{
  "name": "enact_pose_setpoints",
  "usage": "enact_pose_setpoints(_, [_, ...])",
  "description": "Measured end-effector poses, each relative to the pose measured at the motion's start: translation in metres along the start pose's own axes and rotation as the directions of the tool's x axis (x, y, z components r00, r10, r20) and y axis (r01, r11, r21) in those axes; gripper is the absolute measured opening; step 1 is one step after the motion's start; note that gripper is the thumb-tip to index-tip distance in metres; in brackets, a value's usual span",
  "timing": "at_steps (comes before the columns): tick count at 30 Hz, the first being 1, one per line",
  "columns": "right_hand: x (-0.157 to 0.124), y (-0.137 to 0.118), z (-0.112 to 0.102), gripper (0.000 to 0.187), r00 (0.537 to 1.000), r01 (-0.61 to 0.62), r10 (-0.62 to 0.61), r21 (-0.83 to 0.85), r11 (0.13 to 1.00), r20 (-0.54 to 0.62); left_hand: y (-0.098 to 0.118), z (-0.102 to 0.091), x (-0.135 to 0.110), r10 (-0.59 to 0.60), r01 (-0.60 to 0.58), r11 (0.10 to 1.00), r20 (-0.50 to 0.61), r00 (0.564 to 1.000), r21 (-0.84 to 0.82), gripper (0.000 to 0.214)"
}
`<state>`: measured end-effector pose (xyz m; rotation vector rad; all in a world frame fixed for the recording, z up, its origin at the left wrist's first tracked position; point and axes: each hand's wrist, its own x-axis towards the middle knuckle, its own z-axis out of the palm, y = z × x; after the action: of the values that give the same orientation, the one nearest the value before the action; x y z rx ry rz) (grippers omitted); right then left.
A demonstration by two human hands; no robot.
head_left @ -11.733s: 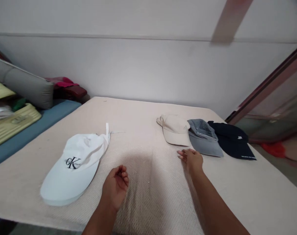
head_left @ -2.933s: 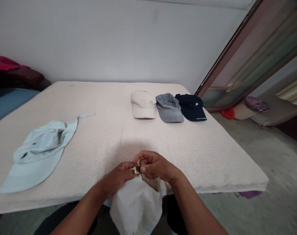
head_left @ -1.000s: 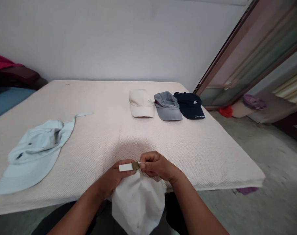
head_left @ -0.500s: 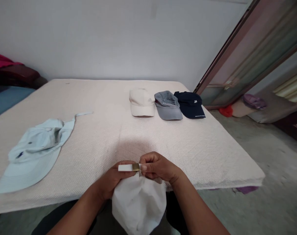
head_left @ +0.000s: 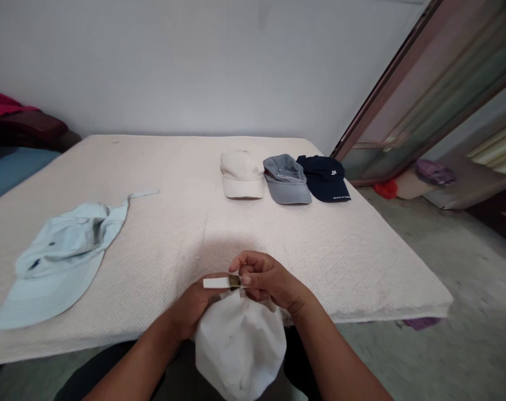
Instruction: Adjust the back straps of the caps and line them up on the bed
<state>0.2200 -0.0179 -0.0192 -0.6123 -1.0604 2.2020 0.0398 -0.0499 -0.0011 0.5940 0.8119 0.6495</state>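
The white cap (head_left: pixel 241 345) is between the two hands at the near edge of the cover (head_left: pixel 340 250), hanging in front of the person with its rounded crown below the fingers. At its top a white strap (head_left: pixel 215 283) runs through a brass-coloured buckle (head_left: pixel 235 282), its flat end pointing left

The left hand (head_left: pixel 192 306) is closed on the cap's rim to the left of the buckle, and the strap's end lies across its fingers. The right hand (head_left: pixel 269 281) is nearly closed too — its thumb pinches the strap just right of the buckle, the forefinger curled above it; the other fingers are folded in and partly hidden

Four more caps lie on the cover. A pale blue cap (head_left: pixel 64 250) is well to the left, brim towards the near edge, its loose strap stretched out to the right. Farther back, in a row right of the middle, are a cream cap (head_left: pixel 242 175), a grey cap (head_left: pixel 286 181) and a navy cap (head_left: pixel 324 179) — all brims facing the person, the grey one close between its neighbours
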Motion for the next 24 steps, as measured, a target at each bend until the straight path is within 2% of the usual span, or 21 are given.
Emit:
enact_pose_setpoints(4, [0.0, 0.0, 0.001, 0.024, 1.0, -0.006, 0.007, -0.024, 1.0, 0.028, -0.002, -0.001, 0.003, 0.01, -0.012, 0.994, 0.017, 1.0, 0.105, 0.015])
enact_pose_setpoints(9, [0.0, -0.001, 0.0, 0.021, 0.999, -0.042, 0.043, -0.081, 0.996, 0.01, -0.009, -0.006, 0.005, 0.022, -0.023, 0.988, 0.005, 1.0, 0.155, 0.016])
enact_pose_setpoints(11, [0.0, -0.001, -0.001, 0.019, 0.999, -0.054, 0.055, -0.102, 0.993, 0.001, -0.011, -0.01, 0.005, 0.035, -0.036, 0.99, 0.011, 0.999, 0.134, 0.02])
enact_pose_setpoints(15, [-0.001, -0.002, -0.001, 0.017, 0.995, -0.096, 0.092, -0.111, 0.989, -0.035, -0.014, -0.012, 0.004, 0.016, -0.022, 0.998, 0.102, 0.995, 0.052, 0.037])
enact_pose_setpoints(20, [0.002, -0.001, 0.0, 0.011, 0.992, -0.104, 0.092, -0.146, 0.984, -0.09, -0.014, -0.005, 0.007, 0.023, -0.014, 0.986, -0.053, 0.998, 0.168, 0.027])
enact_pose_setpoints(24, [0.002, 0.0, -0.002, 0.011, 0.995, -0.069, 0.059, -0.135, 0.988, -0.081, -0.014, -0.003, 0.008, 0.029, -0.015, 0.985, -0.078, 0.997, 0.17, 0.028])
